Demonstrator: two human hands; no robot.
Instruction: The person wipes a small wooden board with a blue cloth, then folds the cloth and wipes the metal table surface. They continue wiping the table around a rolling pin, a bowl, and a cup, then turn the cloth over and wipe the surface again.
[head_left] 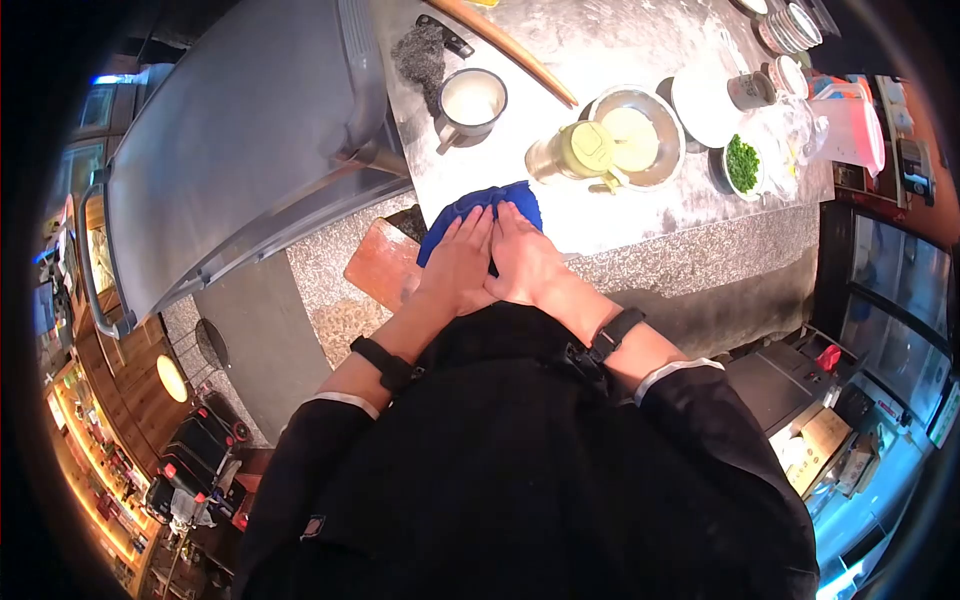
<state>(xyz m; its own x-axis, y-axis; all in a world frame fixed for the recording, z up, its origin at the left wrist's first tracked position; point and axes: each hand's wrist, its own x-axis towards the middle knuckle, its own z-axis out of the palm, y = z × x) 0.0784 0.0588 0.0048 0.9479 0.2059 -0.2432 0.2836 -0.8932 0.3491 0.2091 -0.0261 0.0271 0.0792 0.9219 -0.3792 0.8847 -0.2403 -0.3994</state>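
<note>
A blue cloth (472, 203) lies bunched at the near edge of the pale work table (620, 218). On its left part rests my left hand (462, 262), fingers stretched out flat. Close beside it, my right hand (524, 258) presses on the right part of the cloth, its fingers also extended. The two hands touch near the heels. Both palms are hidden from above. Beyond the cloth stand a dark-rimmed mug (462, 128) with pale contents and a tumbler with a yellow-green lid (586, 150).
A steel bowl (672, 165) sits behind the tumbler, near a bowl of chopped greens (742, 165) and a pink-white pitcher (850, 130). A wooden rolling pin (510, 50), a scouring pad (420, 58) and a knife handle (450, 38) lie farther back. A large grey cabinet (250, 130) borders the left.
</note>
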